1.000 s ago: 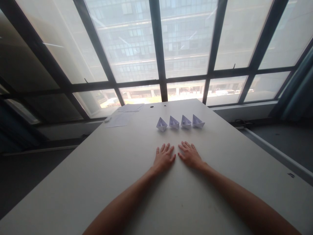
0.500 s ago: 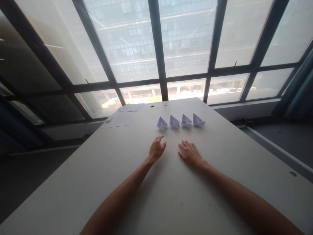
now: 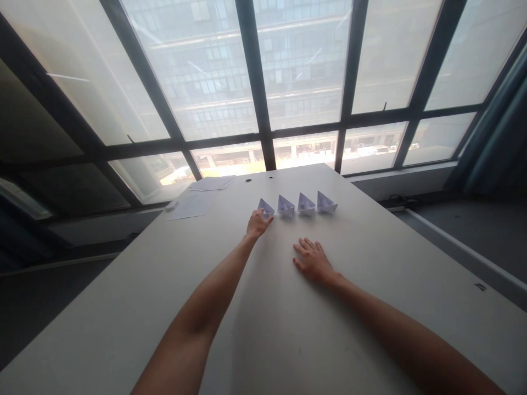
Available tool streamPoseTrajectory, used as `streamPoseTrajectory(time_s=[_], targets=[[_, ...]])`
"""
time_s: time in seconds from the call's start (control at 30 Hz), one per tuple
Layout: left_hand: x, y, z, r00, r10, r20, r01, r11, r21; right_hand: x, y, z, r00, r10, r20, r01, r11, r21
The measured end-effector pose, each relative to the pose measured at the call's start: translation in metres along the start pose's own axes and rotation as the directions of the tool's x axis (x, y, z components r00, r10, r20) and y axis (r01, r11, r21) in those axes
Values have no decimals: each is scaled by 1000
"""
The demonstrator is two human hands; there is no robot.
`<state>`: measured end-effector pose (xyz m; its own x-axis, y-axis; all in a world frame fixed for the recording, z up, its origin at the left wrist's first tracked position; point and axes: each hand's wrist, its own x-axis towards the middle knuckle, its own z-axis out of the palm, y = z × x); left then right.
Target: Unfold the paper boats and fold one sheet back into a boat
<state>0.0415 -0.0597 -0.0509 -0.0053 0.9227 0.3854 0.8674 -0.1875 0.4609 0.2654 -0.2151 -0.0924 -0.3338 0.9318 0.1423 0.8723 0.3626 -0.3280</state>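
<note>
A: How'd the grip look?
B: Left hand [image 3: 259, 221] bracketed the leftmost paper boat's [image 3: 267, 206] near side, couldn't tell if clamped; probably gentle since paper crushes. Right hand [image 3: 313, 260], well apart, lay flat on the white tabletop [image 3: 164, 285].
A: Other three paper boats [image 3: 306, 206]?
B: Rowed rightward, likely gapped for finger room.

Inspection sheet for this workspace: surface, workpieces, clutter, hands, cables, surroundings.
Surface: white table, faint marks on the near part.
Workpieces: four folded paper boats in a row across the table.
Clutter: paper sheets at far left; small pale item at their left edge, too blurred to identify.
Hands: left hand at the leftmost boat, contact unclear; right hand palm down, fingers spread.
Cables: dark cable-like tangle low by the wall at right, indistinct.
Surroundings: windows ahead, curtains on both sides.
</note>
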Motion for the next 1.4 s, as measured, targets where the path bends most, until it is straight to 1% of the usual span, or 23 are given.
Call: streamPoseTrajectory(time_s=[0.07,0.13,0.2,0.27,0.37,0.43,0.5,0.53,0.57,0.6,0.63,0.67,0.7,0.73,0.77,0.8,0.87,0.97,1.07,1.13,1.23,1.4], targets=[[2,-1,6,1000,5,5,-5,1000,-1,0,0,0,1000,-1,-2,1,1000,7],[1,-2,8,1000,6,-4,-6,1000,-4,0,-1,-1,1000,-3,-3,3,1000,14],[-5,-3,6,1000,9,-30,-9,1000,-12,0,-1,0,1000,-5,-9,5,1000,22],[-17,-4,0,998,31,-57,-32,999,-29,-1,-2,0,1000,-3,-20,4,999,38],[-48,-2,-14,992,106,-71,-111,991,-73,0,-1,1,999,0,-52,5,996,90],[-75,4,-23,982,178,-66,-185,976,-114,1,0,-1,994,18,-111,2,983,182],[-103,13,-32,935,343,-90,-355,910,-216,3,-1,-3,980,60,-188,12,932,363],[-116,18,-37,910,406,-86,-415,876,-246,3,-2,-5,972,94,-216,23,875,484],[-128,24,-41,888,453,-77,-456,849,-267,4,-4,-7,965,132,-226,35,789,613],[-139,29,-45,870,490,-63,-486,827,-282,3,-6,-9,964,165,-210,44,677,735],[-147,35,-49,855,517,-49,-506,810,-297,2,-10,-10,967,188,-173,44,546,836],[-154,40,-52,842,538,-35,-520,795,-313,1,-13,-11,972,199,-126,33,413,910],[-159,45,-54,833,553,-22,-528,782,-330,-1,-17,-11,977,199,-80,19,291,956],[-162,50,-56,828,560,-17,-530,773,-347,-3,-20,-11,980,192,-44,7,192,981],[-164,54,-57,827,562,-19,-529,765,-368,-5,-22,-11,982,188,-22,0,118,993],[-166,57,-57,826,563,-18,-524,757,-390,-6,-24,-10,982,188,-10,-3,67,998],[-168,62,-54,836,549,-20,-503,750,-430,-7,-26,-8,980,200,-2,-1,14,1000],[-171,66,-48,874,486,-23,-443,774,-452,-6,-25,-7,974,226,-5,1,18,1000],[-174,67,-43,896,444,-20,-405,797,-448,-3,-25,-6,964,262,-32,14,70,997],[-174,65,-41,896,444,-16,-402,795,-454,-2,-25,-6,956,287,-59,23,127,992],[-174,63,-39,892,451,1,-398,788,-470,-1,-23,-5,942,318,-109,33,234,972],[-174,61,-33,888,459,33,-384,779,-496,3,-18,-4,925,326,-196,66,370,927]])
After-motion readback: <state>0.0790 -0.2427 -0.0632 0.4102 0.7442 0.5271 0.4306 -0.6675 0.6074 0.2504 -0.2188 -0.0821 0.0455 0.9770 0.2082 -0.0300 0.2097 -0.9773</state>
